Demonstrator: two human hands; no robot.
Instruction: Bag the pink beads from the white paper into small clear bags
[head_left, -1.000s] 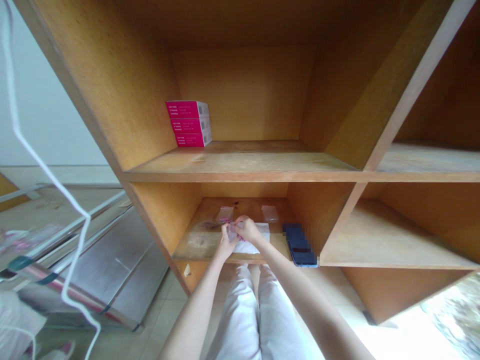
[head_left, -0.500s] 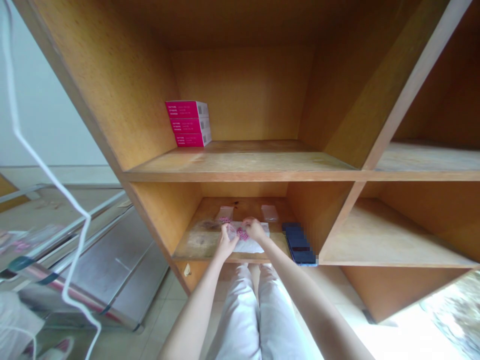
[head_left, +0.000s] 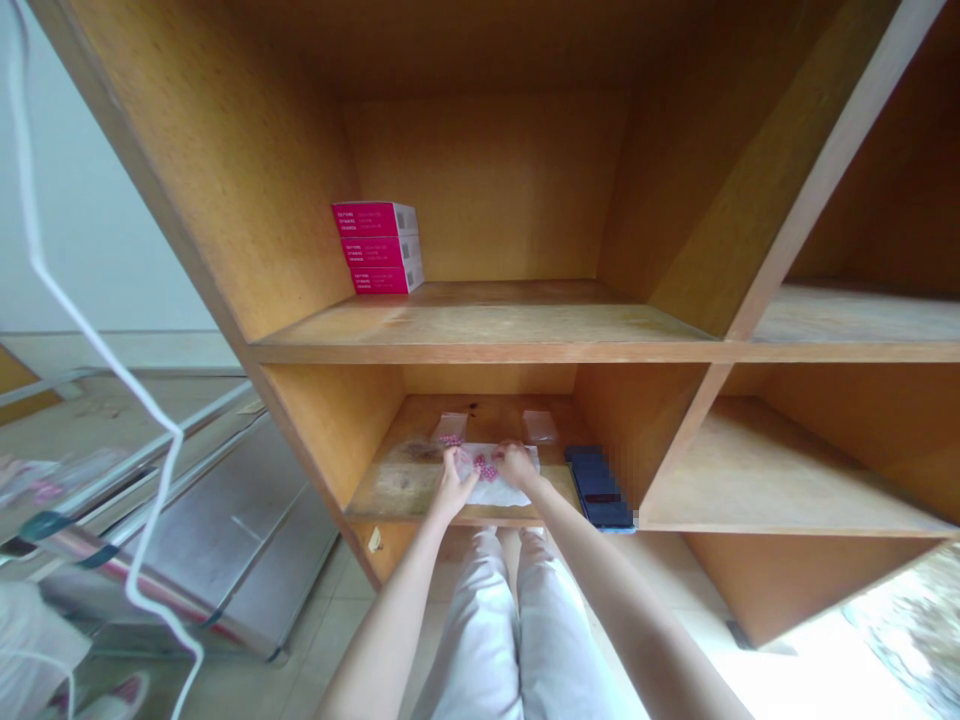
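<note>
Both my hands reach into the lower left compartment of a wooden shelf unit. My left hand and my right hand pinch the two ends of a small clear plastic bag holding pink beads. The bag hangs just over a white paper sheet lying on the shelf board. Behind it lie another small bag with pink bits and a clear bag. A dark blue phone lies to the right of my right hand.
A stack of three pink boxes stands at the back left of the upper shelf. A white cable dangles at the left. Metal frames and panels lie on the floor to the left. My white trousers show below.
My hands have drawn apart a little along the bag, the right one sliding to the right; the pink beads inside now show between them.
</note>
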